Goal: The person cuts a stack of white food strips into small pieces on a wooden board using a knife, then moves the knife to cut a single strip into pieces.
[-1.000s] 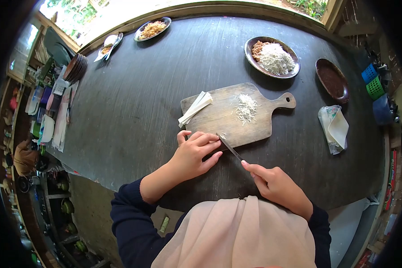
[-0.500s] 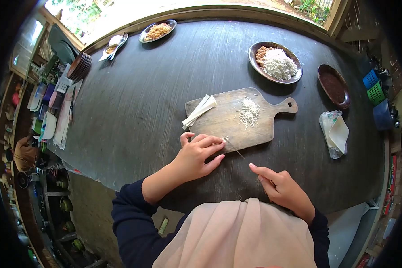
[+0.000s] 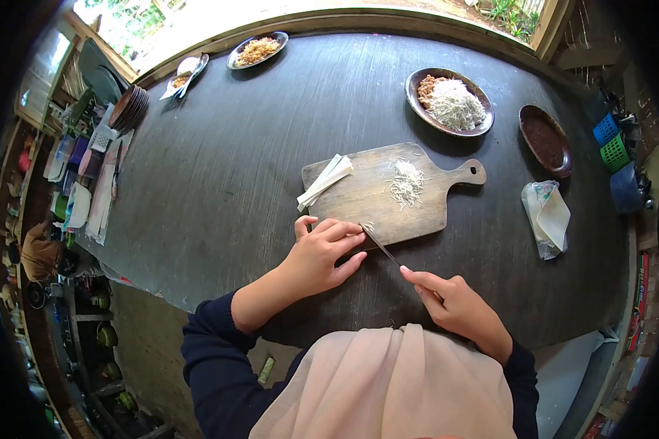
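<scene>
Gripping knife (image 3: 385, 249), right hand (image 3: 448, 298) closed, left hand (image 3: 326, 250) curled, hold unclear, pack (image 3: 641, 285) lettering unreadable

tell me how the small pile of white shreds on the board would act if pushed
The pile of white shreds would probably spread rather than slide as one piece, since loose strands stray around its edges. It is likely light, being a low heap of thin slivers. Pushed far, some may drop off, as the cutting board shows no raised rim.
</scene>
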A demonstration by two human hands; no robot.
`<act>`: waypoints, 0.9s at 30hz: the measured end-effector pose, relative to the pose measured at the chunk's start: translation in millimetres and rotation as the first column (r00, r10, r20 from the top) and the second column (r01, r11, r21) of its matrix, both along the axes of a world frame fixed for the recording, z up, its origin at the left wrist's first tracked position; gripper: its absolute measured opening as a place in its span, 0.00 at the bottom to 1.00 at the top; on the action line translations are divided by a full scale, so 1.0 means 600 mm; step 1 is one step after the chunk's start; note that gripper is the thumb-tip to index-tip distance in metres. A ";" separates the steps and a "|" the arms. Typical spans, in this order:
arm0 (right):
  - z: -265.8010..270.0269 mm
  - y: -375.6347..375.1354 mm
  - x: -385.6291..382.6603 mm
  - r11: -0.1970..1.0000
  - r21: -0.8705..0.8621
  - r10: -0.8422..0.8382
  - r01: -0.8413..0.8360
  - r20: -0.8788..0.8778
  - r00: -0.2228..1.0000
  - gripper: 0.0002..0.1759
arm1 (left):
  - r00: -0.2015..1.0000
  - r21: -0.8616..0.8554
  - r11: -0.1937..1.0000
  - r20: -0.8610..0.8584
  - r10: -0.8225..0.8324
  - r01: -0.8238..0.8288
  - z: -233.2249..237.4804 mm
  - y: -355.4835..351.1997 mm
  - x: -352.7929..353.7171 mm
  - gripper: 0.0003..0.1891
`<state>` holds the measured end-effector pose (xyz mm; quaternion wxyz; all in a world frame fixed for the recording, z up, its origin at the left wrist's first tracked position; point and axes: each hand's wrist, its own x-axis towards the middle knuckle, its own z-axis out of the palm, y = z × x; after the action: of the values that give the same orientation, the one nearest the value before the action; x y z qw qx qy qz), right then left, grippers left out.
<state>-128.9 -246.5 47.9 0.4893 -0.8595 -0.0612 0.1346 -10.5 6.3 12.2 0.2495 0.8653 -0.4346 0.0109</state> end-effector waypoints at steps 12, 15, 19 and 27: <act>0.007 -0.004 -0.009 1.000 0.023 -0.011 0.011 -0.004 1.000 0.21 | 1.000 0.009 1.000 0.015 -0.001 0.001 0.001 -0.001 -0.001 0.14; 0.006 -0.004 -0.009 1.000 0.004 -0.004 0.004 0.011 1.000 0.21 | 1.000 0.002 1.000 0.021 0.003 -0.003 0.000 0.000 -0.001 0.14; 0.006 -0.005 -0.010 1.000 0.014 0.007 -0.007 0.007 1.000 0.21 | 1.000 0.002 1.000 0.017 0.001 -0.001 0.001 0.000 -0.002 0.15; 0.007 -0.005 -0.008 1.000 0.026 0.008 -0.008 -0.018 1.000 0.21 | 1.000 -0.002 1.000 0.025 -0.002 0.003 0.000 0.000 -0.001 0.14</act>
<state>-133.6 -249.6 52.1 0.5003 -0.8517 -0.0620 0.1434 -10.8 6.0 12.4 0.2451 0.8643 -0.4387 0.0218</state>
